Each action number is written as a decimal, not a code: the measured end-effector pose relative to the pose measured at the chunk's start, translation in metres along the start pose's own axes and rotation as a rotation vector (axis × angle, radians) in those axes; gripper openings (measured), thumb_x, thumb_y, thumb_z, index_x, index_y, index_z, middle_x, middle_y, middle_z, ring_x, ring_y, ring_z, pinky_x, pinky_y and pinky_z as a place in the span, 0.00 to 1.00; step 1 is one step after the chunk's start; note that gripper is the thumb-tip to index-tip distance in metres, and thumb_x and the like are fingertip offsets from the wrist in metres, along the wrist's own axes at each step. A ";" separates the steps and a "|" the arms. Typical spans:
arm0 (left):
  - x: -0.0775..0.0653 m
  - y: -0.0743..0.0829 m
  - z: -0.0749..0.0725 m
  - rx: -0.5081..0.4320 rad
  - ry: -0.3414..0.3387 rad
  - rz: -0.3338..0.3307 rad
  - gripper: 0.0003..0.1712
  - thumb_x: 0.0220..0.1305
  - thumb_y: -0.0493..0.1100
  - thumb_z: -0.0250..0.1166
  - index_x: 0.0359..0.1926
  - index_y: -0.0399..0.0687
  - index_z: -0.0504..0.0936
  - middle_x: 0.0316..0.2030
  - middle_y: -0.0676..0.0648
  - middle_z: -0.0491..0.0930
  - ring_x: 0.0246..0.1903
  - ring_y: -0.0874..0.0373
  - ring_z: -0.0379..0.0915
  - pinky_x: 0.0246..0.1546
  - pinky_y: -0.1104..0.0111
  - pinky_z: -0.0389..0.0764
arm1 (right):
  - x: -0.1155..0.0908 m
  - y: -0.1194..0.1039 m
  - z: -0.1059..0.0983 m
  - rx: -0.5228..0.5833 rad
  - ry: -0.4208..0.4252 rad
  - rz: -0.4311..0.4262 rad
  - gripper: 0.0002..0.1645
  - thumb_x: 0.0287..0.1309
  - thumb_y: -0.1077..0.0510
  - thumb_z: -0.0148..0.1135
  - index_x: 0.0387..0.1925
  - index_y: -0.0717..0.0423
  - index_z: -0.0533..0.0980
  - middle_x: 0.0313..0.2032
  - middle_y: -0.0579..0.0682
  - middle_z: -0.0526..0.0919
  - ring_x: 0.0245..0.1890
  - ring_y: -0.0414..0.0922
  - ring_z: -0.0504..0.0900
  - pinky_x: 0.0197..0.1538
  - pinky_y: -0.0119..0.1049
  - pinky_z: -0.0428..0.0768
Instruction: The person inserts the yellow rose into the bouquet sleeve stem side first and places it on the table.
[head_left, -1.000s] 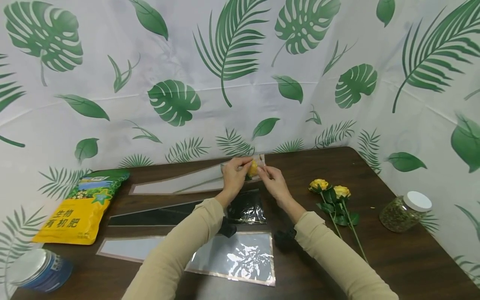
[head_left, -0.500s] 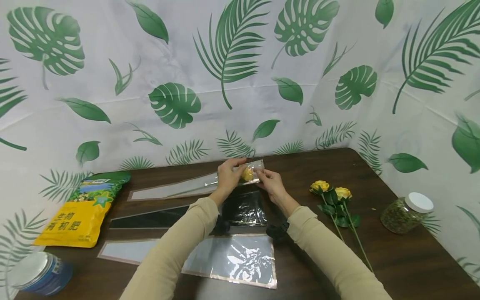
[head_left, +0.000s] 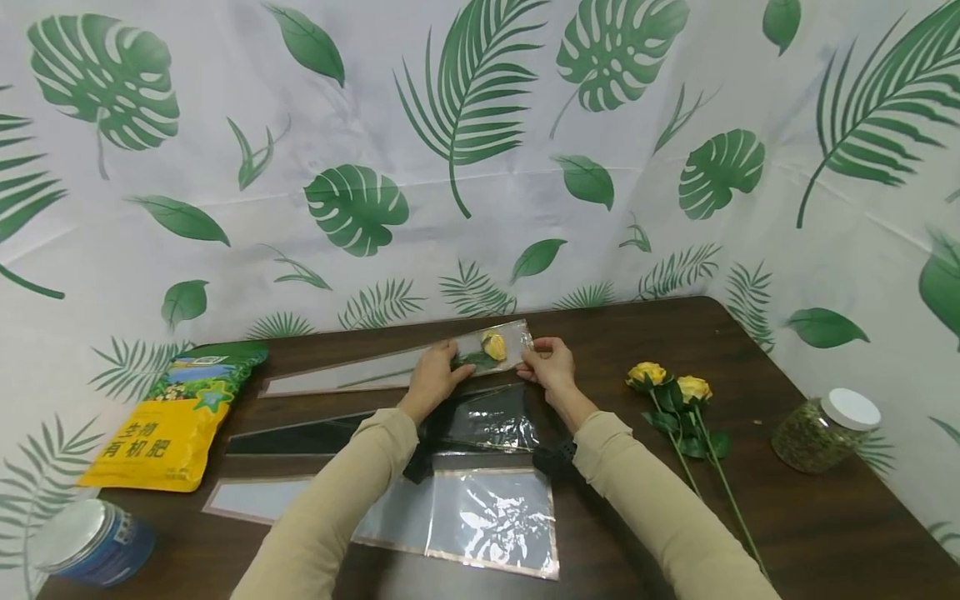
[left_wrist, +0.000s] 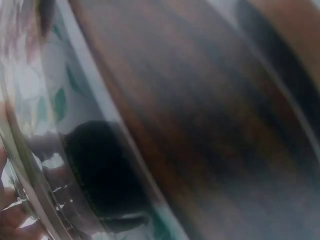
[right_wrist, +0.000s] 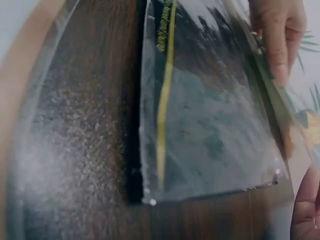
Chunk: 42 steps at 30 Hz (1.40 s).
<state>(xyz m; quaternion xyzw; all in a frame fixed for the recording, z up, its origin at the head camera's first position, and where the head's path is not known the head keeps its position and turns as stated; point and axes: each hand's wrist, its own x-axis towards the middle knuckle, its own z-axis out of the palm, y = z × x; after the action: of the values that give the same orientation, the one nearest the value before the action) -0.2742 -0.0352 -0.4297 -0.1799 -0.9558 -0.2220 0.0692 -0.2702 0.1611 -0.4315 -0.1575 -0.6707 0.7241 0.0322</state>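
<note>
A yellow rose point(head_left: 493, 345) with green leaves lies inside a long tapered clear-and-white flower sleeve point(head_left: 300, 382) near the back of the table. My left hand point(head_left: 432, 379) grips the sleeve around the stem, below the bloom, thumb at the near edge. At the wide end, my right hand point(head_left: 551, 367) pinches the sleeve's edge, beside the bloom. The right wrist view shows the left hand's thumb point(right_wrist: 277, 55) along the film and right-hand fingers point(right_wrist: 305, 210) low at the edge. In the blurred left wrist view, fingertips point(left_wrist: 17, 220) show at the far left.
A black sleeve point(head_left: 491, 421) and another white sleeve point(head_left: 495, 517) lie nearer. Two yellow roses point(head_left: 693, 388) rest at right, by a glass jar point(head_left: 821, 429). On the left are a yellow fertilizer bag point(head_left: 157, 442) and a blue tin point(head_left: 112, 546).
My left hand has slid left along the sleeve from the bloom to the stem, uncovering the flower. The bloom has shifted slightly left. My right hand stays at the sleeve's wide end.
</note>
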 end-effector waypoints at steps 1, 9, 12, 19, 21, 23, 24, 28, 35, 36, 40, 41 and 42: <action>0.000 0.000 0.000 0.015 0.007 0.007 0.28 0.61 0.51 0.63 0.52 0.32 0.75 0.55 0.33 0.74 0.54 0.39 0.71 0.52 0.52 0.73 | -0.001 -0.002 -0.002 -0.004 0.005 0.001 0.22 0.57 0.73 0.56 0.53 0.73 0.64 0.28 0.54 0.75 0.17 0.37 0.78 0.23 0.27 0.79; 0.011 -0.001 0.001 0.147 -0.038 -0.011 0.32 0.61 0.54 0.62 0.55 0.34 0.72 0.59 0.36 0.71 0.58 0.40 0.67 0.54 0.45 0.70 | -0.006 -0.012 -0.013 -0.068 -0.034 0.099 0.23 0.59 0.68 0.58 0.54 0.74 0.66 0.23 0.51 0.77 0.15 0.37 0.79 0.25 0.28 0.80; 0.011 -0.003 0.000 0.138 -0.098 -0.033 0.33 0.64 0.54 0.59 0.60 0.33 0.68 0.62 0.35 0.68 0.62 0.38 0.62 0.59 0.45 0.65 | -0.008 -0.009 -0.017 -0.099 -0.080 0.115 0.23 0.60 0.67 0.57 0.55 0.74 0.66 0.25 0.51 0.78 0.18 0.37 0.80 0.28 0.29 0.81; -0.021 0.007 -0.020 -0.048 -0.047 0.063 0.35 0.64 0.50 0.61 0.64 0.32 0.64 0.62 0.31 0.65 0.61 0.36 0.62 0.60 0.49 0.64 | -0.044 0.000 -0.038 -0.346 -0.262 0.018 0.20 0.60 0.63 0.60 0.49 0.74 0.70 0.31 0.55 0.79 0.23 0.39 0.80 0.30 0.32 0.82; -0.033 0.016 -0.027 -0.114 -0.061 0.142 0.33 0.61 0.49 0.64 0.62 0.35 0.69 0.56 0.33 0.71 0.55 0.40 0.68 0.55 0.51 0.70 | -0.056 0.000 -0.044 -0.442 -0.295 -0.059 0.18 0.58 0.64 0.61 0.47 0.73 0.72 0.30 0.56 0.80 0.24 0.40 0.79 0.30 0.34 0.82; -0.043 0.024 -0.031 -0.165 -0.127 0.200 0.32 0.59 0.49 0.66 0.60 0.36 0.72 0.47 0.37 0.75 0.45 0.46 0.72 0.46 0.56 0.74 | -0.067 0.000 -0.048 -0.539 -0.296 -0.135 0.18 0.57 0.63 0.63 0.45 0.71 0.74 0.29 0.56 0.79 0.23 0.40 0.78 0.28 0.34 0.82; -0.047 0.026 -0.031 -0.167 -0.161 0.215 0.32 0.58 0.49 0.67 0.59 0.36 0.73 0.44 0.38 0.76 0.41 0.49 0.72 0.42 0.58 0.75 | -0.071 0.000 -0.049 -0.582 -0.297 -0.169 0.18 0.56 0.62 0.64 0.45 0.71 0.74 0.28 0.55 0.79 0.22 0.40 0.78 0.27 0.34 0.81; -0.056 0.033 -0.022 -0.147 -0.280 0.224 0.35 0.56 0.51 0.68 0.60 0.35 0.72 0.34 0.43 0.75 0.30 0.58 0.65 0.31 0.68 0.70 | -0.083 0.005 -0.048 -0.784 -0.255 -0.272 0.19 0.52 0.58 0.68 0.42 0.67 0.76 0.25 0.51 0.77 0.21 0.40 0.74 0.26 0.32 0.75; -0.054 0.036 -0.003 -0.061 -0.305 0.181 0.43 0.50 0.55 0.71 0.63 0.38 0.69 0.30 0.48 0.68 0.26 0.59 0.60 0.28 0.69 0.65 | -0.091 0.017 -0.035 -1.015 -0.196 -0.368 0.23 0.47 0.55 0.72 0.42 0.64 0.75 0.31 0.53 0.75 0.30 0.46 0.73 0.32 0.39 0.71; -0.053 0.036 -0.001 -0.046 -0.301 0.179 0.44 0.50 0.55 0.71 0.64 0.39 0.68 0.30 0.48 0.68 0.26 0.59 0.60 0.28 0.69 0.65 | -0.091 0.017 -0.034 -1.038 -0.188 -0.366 0.24 0.47 0.55 0.72 0.42 0.64 0.74 0.31 0.54 0.74 0.30 0.47 0.73 0.31 0.40 0.71; -0.049 0.039 0.001 -0.014 -0.286 0.198 0.44 0.50 0.56 0.71 0.64 0.39 0.68 0.31 0.47 0.69 0.27 0.59 0.61 0.30 0.68 0.67 | -0.091 0.012 -0.031 -1.083 -0.172 -0.326 0.22 0.48 0.54 0.71 0.42 0.63 0.74 0.32 0.54 0.74 0.30 0.47 0.74 0.32 0.41 0.72; -0.049 0.040 0.002 -0.013 -0.283 0.200 0.44 0.50 0.56 0.71 0.64 0.39 0.67 0.31 0.47 0.69 0.27 0.59 0.61 0.30 0.68 0.68 | -0.090 0.010 -0.031 -1.088 -0.178 -0.316 0.21 0.49 0.55 0.71 0.40 0.62 0.75 0.31 0.54 0.74 0.30 0.47 0.74 0.32 0.41 0.72; -0.049 0.040 0.003 -0.013 -0.283 0.199 0.44 0.51 0.56 0.70 0.65 0.40 0.67 0.31 0.46 0.69 0.27 0.59 0.62 0.30 0.67 0.68 | -0.090 0.009 -0.031 -1.093 -0.188 -0.310 0.19 0.49 0.55 0.71 0.39 0.62 0.75 0.31 0.53 0.75 0.30 0.46 0.74 0.32 0.40 0.72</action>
<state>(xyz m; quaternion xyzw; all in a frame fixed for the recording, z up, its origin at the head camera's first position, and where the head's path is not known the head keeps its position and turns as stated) -0.2145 -0.0157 -0.4270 -0.3037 -0.9320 -0.1927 -0.0454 -0.1751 0.1667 -0.4252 0.0141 -0.9628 0.2699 -0.0077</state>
